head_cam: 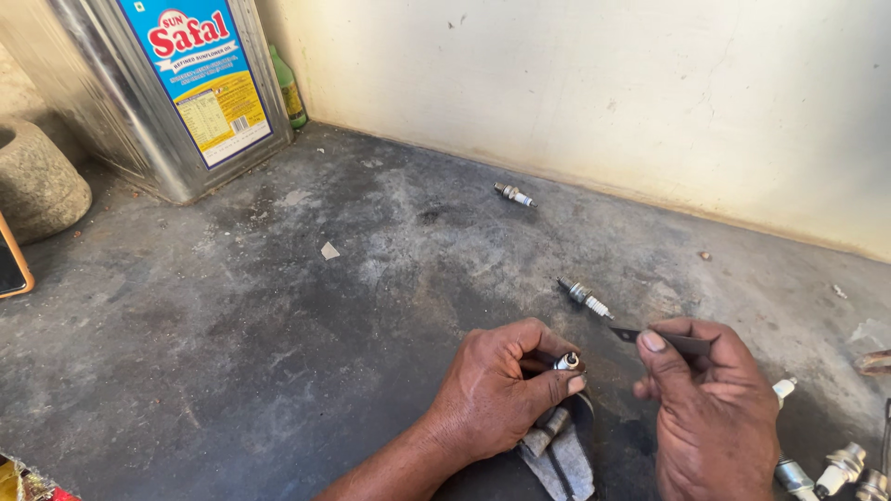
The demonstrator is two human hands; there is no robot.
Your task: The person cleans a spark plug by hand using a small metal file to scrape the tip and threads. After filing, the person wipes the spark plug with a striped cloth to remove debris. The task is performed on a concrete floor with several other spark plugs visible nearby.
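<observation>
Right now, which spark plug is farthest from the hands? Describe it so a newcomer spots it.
Start at the big metal oil tin in the back-left corner and follow the pale wall rightward. Near its base, a spark plug lies alone on the grey floor, beyond another plug that lies near the hands.

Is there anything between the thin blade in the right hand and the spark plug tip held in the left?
Nothing visible. The left hand grips a spark plug with its tip exposed, and the dark blade pinched in the right hand points toward it across an open gap. The loose plug lies beyond, off that line.
</observation>
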